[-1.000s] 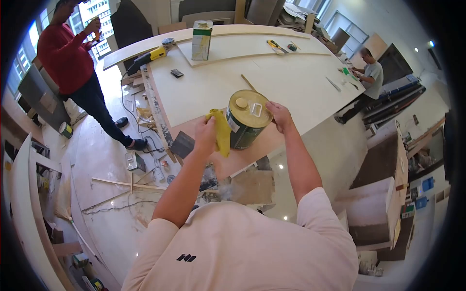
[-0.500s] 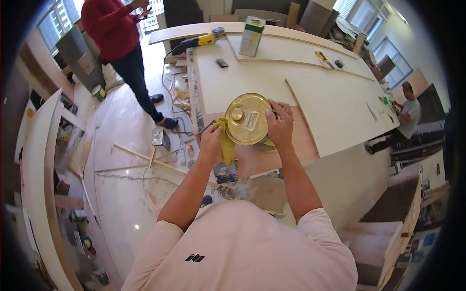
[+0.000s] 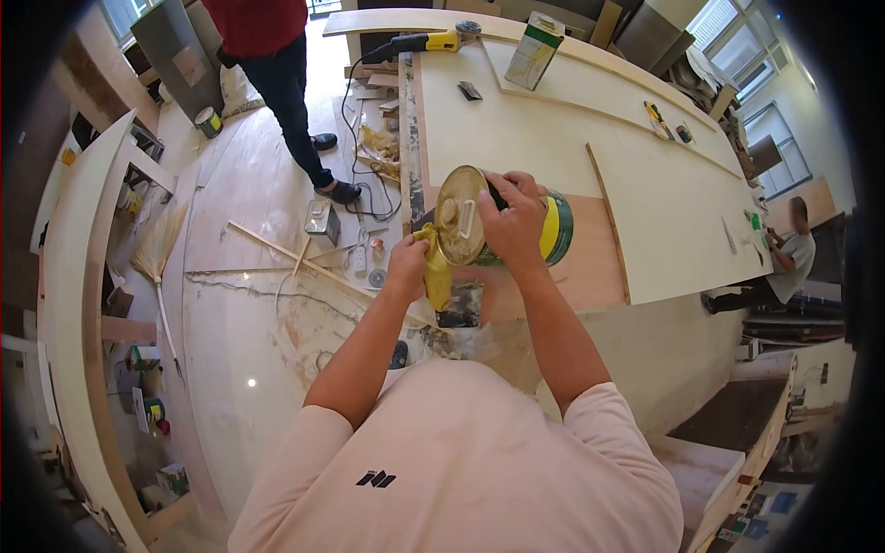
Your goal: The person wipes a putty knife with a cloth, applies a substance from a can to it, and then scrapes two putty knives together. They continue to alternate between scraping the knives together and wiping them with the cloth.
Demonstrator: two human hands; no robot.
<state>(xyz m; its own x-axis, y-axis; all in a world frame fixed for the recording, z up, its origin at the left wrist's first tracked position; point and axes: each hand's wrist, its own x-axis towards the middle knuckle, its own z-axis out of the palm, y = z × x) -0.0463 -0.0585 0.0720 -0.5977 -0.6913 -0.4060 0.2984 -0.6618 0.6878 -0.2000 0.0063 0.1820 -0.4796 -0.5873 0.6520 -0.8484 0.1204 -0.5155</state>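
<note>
A round metal can [image 3: 556, 229] with a gold lid and green and yellow sides is tilted over the near end of the white board, its lid turned to the left. My right hand [image 3: 514, 217] is closed on the can, fingers over its upper side behind the lid. By the lid's left rim, my left hand [image 3: 407, 267] pinches a yellow cloth [image 3: 439, 281], which hangs down below the fingers. The lid carries a round cap and a handle. Whether the can rests on the board is hidden.
On the large white board [image 3: 516, 147] lie a yellow angle grinder [image 3: 433, 41], a rectangular tin [image 3: 535, 53] and a small dark item [image 3: 470, 90]. A person in red stands left; another sits at right. Wood strips, a broom [image 3: 159, 249] and a tin [image 3: 322, 221] are on the floor.
The can has tipped so its lid faces left and its coloured side shows. My left hand still holds the yellow cloth at the rim. The view has shifted, moving the surroundings rightward.
</note>
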